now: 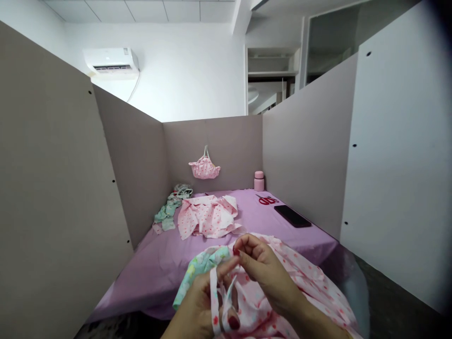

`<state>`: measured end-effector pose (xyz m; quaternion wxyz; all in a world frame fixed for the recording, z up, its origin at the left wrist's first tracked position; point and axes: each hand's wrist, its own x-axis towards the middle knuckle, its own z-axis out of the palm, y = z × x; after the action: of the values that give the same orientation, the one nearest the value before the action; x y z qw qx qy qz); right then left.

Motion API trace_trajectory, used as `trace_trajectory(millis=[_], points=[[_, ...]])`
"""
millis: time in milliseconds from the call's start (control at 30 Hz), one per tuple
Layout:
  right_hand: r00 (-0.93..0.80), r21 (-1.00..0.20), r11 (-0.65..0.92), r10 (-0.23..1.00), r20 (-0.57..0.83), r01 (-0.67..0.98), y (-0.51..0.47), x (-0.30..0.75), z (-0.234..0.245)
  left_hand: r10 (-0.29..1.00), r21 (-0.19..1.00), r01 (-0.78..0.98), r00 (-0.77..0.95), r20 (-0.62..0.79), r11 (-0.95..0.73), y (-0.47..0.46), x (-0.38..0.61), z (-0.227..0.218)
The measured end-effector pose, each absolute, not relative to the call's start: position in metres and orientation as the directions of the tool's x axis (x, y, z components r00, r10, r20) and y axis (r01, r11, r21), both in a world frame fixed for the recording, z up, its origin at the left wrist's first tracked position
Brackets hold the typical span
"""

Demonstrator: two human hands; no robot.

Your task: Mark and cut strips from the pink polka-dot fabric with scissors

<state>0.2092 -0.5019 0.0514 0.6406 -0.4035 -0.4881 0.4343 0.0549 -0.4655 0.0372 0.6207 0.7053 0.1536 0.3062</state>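
My left hand (203, 301) is at the lower middle, its fingers curled around a narrow fabric strip (213, 294), pale with red spots, which loops over them. My right hand (261, 268) is closed in a pinch, its fingertips close to the tip of my left index finger; what they hold is too small to make out. Pink dotted cloth (303, 268) lies bunched under both hands and spreads right over the table's near edge. A mint-green patterned cloth (201, 266) sits just behind my left hand.
On the purple tablecloth (158, 263) lie another pink dotted cloth piece (208, 216), green scraps (167, 212), red-handled scissors (267, 200) and a black phone (292, 216). A pink bottle (259, 181) stands at the back right. A pink gathered pouch (205, 168) hangs on the back panel. Grey panels (307, 136) enclose the table.
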Motion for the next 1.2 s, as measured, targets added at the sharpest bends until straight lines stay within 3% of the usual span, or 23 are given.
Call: trace_trajectory(millis=[100,367,533,667,900,1200], points=[[0.121,-0.942,0.284,0.956,0.266,-0.177,-0.500,0.204,0.053,0.571,0.981,-0.127,0.800,0.187,-0.144,-0.468,0.056,0.041],[-0.003,-0.936,0.255,0.965,0.264,-0.242,-0.517,0.216,0.059,0.672,0.964,-0.266,0.710,0.211,-0.021,-0.467,0.058,0.037],[-0.255,-0.939,0.344,0.907,0.336,-0.014,-0.527,0.223,0.058,0.680,0.945,-0.323,0.703,0.210,0.043,-0.469,0.059,0.040],[-0.284,-0.857,0.478,0.863,0.417,0.192,-0.529,0.216,0.055,0.658,0.941,-0.339,0.707,0.260,-0.007,-0.470,0.058,0.042],[-0.277,-0.805,0.546,0.831,0.483,0.232,-0.530,0.206,0.048,0.648,0.917,-0.398,0.690,0.322,-0.032,-0.469,0.061,0.034],[-0.302,-0.674,0.614,0.789,0.535,0.411,-0.527,0.199,0.040,0.724,0.936,-0.351,0.640,0.256,-0.021,-0.476,0.066,0.035]])
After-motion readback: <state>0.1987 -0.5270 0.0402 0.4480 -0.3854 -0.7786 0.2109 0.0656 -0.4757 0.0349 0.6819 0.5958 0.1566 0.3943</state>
